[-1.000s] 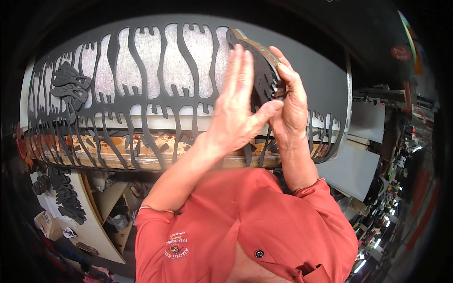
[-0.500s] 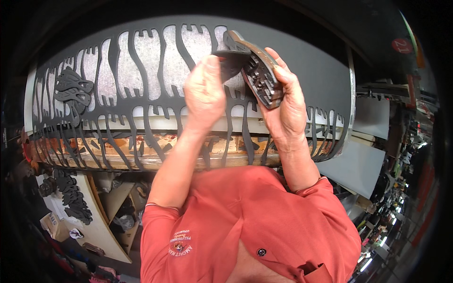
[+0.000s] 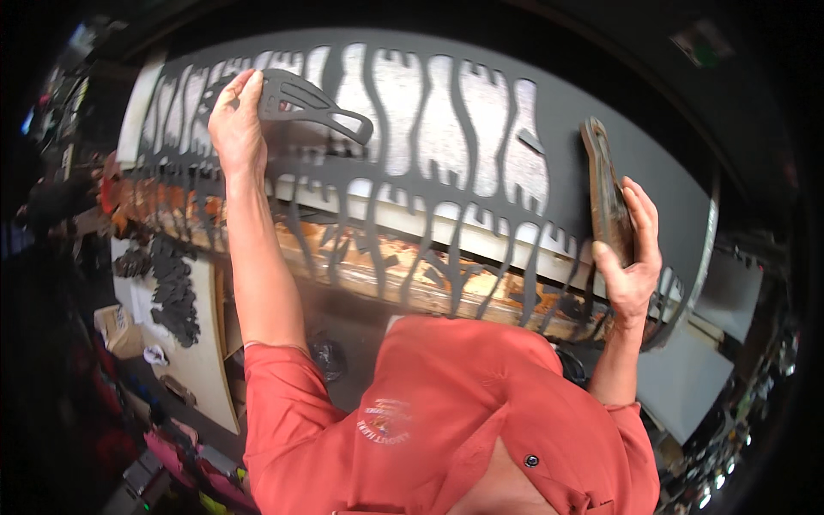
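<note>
One cut-out point(image 3: 314, 112) is pinched by the left hand point(image 3: 237, 122); a brown block point(image 3: 606, 202) is clasped by the right hand point(image 3: 633, 268), probably for steadiness.

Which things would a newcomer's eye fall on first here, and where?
Probably the red shirt, filling the lower middle. Next, the dark sheet across the upper part, with rows of pale, wavy openings. Then, the left hand holds a dark slotted piece, upper left, and the right hand a thick brown-edged block, right.
</note>
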`<state>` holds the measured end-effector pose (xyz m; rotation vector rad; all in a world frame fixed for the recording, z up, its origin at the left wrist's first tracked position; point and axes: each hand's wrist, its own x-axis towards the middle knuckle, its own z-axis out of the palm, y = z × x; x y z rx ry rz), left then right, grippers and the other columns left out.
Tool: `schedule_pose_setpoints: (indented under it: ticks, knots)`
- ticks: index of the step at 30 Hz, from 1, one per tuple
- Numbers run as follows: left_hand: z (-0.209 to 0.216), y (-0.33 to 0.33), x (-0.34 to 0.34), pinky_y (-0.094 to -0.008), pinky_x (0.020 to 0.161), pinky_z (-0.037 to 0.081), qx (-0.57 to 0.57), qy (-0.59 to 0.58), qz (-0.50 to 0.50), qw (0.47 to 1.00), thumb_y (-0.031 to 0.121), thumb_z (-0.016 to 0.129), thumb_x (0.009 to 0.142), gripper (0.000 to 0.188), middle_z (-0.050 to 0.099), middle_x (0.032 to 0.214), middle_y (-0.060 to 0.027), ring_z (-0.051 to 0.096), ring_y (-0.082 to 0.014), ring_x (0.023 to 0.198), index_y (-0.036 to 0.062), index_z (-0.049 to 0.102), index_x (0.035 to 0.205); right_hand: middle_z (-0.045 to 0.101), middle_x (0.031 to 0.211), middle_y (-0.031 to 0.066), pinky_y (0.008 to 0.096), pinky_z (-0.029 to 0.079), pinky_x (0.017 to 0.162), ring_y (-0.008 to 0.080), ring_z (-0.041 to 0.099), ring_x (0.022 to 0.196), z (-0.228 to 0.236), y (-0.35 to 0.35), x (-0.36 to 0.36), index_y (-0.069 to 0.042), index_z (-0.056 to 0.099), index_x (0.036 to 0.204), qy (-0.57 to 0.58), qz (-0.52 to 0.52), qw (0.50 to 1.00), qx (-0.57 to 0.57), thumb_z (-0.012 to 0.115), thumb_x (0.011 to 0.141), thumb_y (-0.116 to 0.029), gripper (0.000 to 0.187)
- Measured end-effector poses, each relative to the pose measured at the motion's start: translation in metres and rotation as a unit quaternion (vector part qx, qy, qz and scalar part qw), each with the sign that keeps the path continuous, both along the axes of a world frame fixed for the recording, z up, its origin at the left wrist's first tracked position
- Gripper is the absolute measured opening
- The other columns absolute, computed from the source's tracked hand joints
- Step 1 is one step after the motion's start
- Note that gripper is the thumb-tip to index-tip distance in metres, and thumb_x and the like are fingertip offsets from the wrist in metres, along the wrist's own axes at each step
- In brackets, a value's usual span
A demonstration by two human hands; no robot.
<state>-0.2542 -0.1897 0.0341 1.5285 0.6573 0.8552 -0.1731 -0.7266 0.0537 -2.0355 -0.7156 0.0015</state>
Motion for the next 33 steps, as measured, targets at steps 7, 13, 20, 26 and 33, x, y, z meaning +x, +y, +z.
schedule_pose_setpoints:
  ticks: [7,13,20,26,33]
  knots:
    - [0.034,0.077,-0.013,-0.0298,0.1,0.052,0.176,0.106,0.085,0.975,0.024,0.085,0.095,0.043,0.075,0.114,-0.0081,0.069,-0.0155,0.106,0.0002,0.073,0.13,0.054,0.155,0.0261,0.0482,0.044,0.118,0.043,0.053,0.141,-0.038,0.033,-0.009,0.004,0.047,0.157,-0.077,-0.102,0.979,-0.162,0.079,0.086,-0.008,0.079]
    - [0.017,0.035,0.008,-0.0277,0.101,0.053,0.187,0.155,-0.028,0.97,0.017,0.081,0.099,0.041,0.073,0.12,-0.0075,0.069,-0.0149,0.111,-0.0016,0.07,0.135,0.063,0.147,0.0241,0.044,0.047,0.116,0.0376,0.061,0.136,-0.028,0.02,0.0,0.002,0.067,0.14,0.004,-0.124,0.99,-0.069,0.08,0.084,-0.012,0.059]
    - [0.031,-0.137,0.036,-0.0404,0.113,0.052,0.176,0.036,-0.196,0.964,0.029,0.076,0.102,0.048,0.072,0.137,-0.0153,0.068,-0.024,0.127,0.0047,0.068,0.142,0.064,0.147,0.0221,0.0394,0.049,0.116,0.032,0.062,0.138,-0.006,0.044,-0.009,0.002,0.064,0.143,-0.025,-0.068,0.992,0.106,0.085,0.077,0.0,0.07]
    - [-0.013,-0.278,0.037,-0.0414,0.119,0.047,-0.375,-0.091,-0.536,0.751,0.042,0.085,0.093,0.086,0.059,0.153,-0.0126,0.056,-0.0258,0.142,0.0024,0.047,0.16,0.06,0.151,0.0256,0.0456,0.042,0.121,0.0367,0.056,0.143,-0.005,0.081,-0.014,0.007,0.054,0.151,-0.102,0.061,0.979,0.168,0.087,0.076,0.006,0.081]
    - [-0.033,-0.275,0.026,-0.0463,0.116,0.051,-0.325,-0.083,-0.521,0.785,0.028,0.082,0.097,0.071,0.059,0.153,-0.0191,0.061,-0.0312,0.137,0.0008,0.052,0.155,0.068,0.119,0.0141,0.0481,0.05,0.102,0.0336,0.066,0.11,-0.005,0.065,-0.023,-0.003,0.071,0.122,-0.104,-0.04,0.993,0.038,0.092,0.069,-0.01,0.058]
